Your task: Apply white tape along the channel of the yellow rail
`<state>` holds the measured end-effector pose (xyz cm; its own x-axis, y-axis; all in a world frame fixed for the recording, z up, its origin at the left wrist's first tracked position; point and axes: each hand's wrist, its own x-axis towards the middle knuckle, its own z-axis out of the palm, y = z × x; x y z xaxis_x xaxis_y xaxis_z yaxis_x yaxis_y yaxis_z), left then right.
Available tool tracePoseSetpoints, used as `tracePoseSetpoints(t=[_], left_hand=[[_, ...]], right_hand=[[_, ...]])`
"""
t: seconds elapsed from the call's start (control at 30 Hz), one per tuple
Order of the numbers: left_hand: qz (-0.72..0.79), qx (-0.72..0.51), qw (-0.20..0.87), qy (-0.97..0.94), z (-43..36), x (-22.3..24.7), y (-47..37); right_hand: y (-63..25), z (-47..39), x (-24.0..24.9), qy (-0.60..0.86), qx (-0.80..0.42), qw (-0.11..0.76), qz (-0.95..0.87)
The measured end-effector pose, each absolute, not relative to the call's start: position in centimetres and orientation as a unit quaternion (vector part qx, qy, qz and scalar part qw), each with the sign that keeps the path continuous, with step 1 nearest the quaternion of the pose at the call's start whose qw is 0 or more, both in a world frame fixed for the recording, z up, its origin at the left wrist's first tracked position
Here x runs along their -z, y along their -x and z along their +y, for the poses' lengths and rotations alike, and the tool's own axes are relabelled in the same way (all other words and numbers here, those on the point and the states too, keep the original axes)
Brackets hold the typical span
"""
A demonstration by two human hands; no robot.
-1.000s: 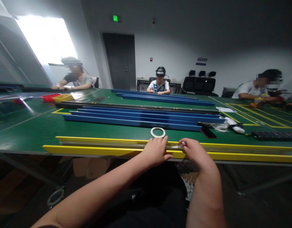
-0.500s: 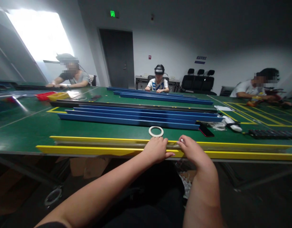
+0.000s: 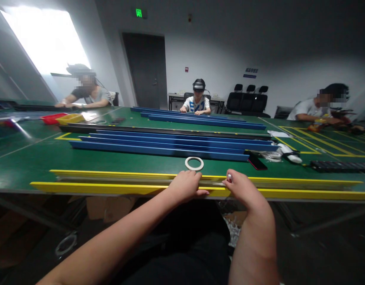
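Observation:
A long yellow channel-shaped rail (image 3: 102, 187) lies along the front edge of the table, and another yellow rail (image 3: 303, 194) continues on its right; how they meet between my hands is hard to make out. My left hand (image 3: 184, 186) lies over the left rail and grips it across both walls, thumb on the near side. To the right, my right hand (image 3: 238, 185) is closed in a pinch above the rail. It holds a small slim whitish tool (image 3: 229, 177), its kind unclear, with a thin tip pointing left into the channel. A white tape roll (image 3: 194, 163) lies just beyond my left hand.
Several blue rails (image 3: 158, 149) and a black rail (image 3: 167, 130) lie across the green table (image 3: 31, 158). A phone (image 3: 257, 161) rests at their right end. Red (image 3: 53, 118) and yellow bins (image 3: 71, 119) stand left. Three people sit around the table.
My left hand and the left yellow rail have shifted left. My right hand stays near its place, and more of the thin tip now shows beside it.

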<state>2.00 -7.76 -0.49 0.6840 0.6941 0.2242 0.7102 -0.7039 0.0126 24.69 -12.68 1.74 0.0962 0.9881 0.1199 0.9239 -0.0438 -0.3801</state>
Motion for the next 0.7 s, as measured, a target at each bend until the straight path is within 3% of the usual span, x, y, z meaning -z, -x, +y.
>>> tracePoseSetpoints(t=[0.3,0.7], left_hand=[[-0.397,0.072,0.033,0.915,-7.0,-0.5,5.0],[-0.408,0.081,0.030,0.909,-6.2,-0.4,8.9]], right_hand=[[-24.8,-12.6,-0.9,0.682,-0.120,0.248,-0.677],[-24.1,-13.1,-2.2,0.675,-0.116,0.206,-0.699]])
